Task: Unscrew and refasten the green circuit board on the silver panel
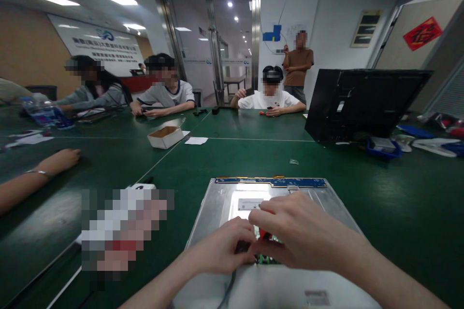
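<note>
In front of me lies a flat silvery panel [206,212], like the back of a display, with a narrow blue circuit strip [246,181] along its far edge. My right hand [300,231] is over the middle of the panel, its fingers closed round a small red object [264,234] that is mostly hidden. Close against it, my left hand [226,246] has curled fingers; what they pinch is hidden. A green circuit board [267,260] shows just below the fingertips. From under the left hand a dark cable [228,292] runs toward me.
Left of the panel is a blurred-out item [119,231] with cables. Another person's forearm [39,174] rests farther left. An open white box [166,137] and a paper [196,140] lie ahead. A black monitor [362,101] and a blue tray [383,147] stand right. Several people sit opposite.
</note>
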### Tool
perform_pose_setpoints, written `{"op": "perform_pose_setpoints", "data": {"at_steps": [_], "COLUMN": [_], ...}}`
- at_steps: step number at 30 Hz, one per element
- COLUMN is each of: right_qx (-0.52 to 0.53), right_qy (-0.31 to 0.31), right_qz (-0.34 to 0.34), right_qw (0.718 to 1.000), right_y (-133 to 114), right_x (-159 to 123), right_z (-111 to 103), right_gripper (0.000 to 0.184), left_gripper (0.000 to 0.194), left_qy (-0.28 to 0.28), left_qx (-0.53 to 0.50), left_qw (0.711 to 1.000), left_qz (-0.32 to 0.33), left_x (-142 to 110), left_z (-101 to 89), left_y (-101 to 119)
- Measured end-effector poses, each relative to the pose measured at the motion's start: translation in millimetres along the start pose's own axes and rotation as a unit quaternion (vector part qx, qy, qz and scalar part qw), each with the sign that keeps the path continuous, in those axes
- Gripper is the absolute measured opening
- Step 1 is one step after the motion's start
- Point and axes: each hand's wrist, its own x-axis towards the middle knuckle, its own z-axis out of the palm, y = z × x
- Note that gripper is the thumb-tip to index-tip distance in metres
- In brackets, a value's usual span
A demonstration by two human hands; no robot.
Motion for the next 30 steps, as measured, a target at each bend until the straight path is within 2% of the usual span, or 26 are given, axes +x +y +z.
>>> {"op": "perform_pose_setpoints", "data": {"at_steps": [6,12,16,19,22,26,30], "right_qx": [0.049,0.019,-0.005,0.03,0.057,0.028,0.0], "right_qy": [-0.011,-0.002,0.004,-0.006,-0.01,-0.005,-0.009], "right_qz": [-0.002,-0.004,-0.001,-0.008,-0.007,0.002,0.001], "right_qw": [0.999,1.0,1.0,0.999,0.998,1.0,1.0], "right_y": [-2.2,-0.8,0.7,-0.3,-1.2,-0.6,-0.3], "right_x": [-2.1,0.5,-0.1,-1.8,-2.7,-1.2,-0.1], "right_z": [-8.2,-4.1,-2.1,-6.7,-10.1,-5.9,-3.4], "right_gripper": [0.013,0.004,0.014,0.011,0.013,0.005,0.013], "left_gripper": [0.006,0.003,0.01,0.005,0.012,0.01,0.004], "left_qy": [0.009,-0.009,0.0,0.008,0.004,0.0,0.0], "left_qx": [-0.014,-0.006,0.007,0.005,-0.003,-0.013,0.003], "left_qw": [1.0,1.0,1.0,1.0,1.0,1.0,1.0], "left_qz": [-0.002,-0.001,-0.003,-0.013,-0.019,-0.006,-0.005], "left_x": [-1.4,-0.7,-0.2,-1.2,-2.3,-1.4,-0.4], "left_z": [-1.6,-2.8,-2.0,-1.8,-2.5,-2.6,-1.4], "left_y": [3.6,4.5,4.1,4.4,4.9,4.0,2.6]}}
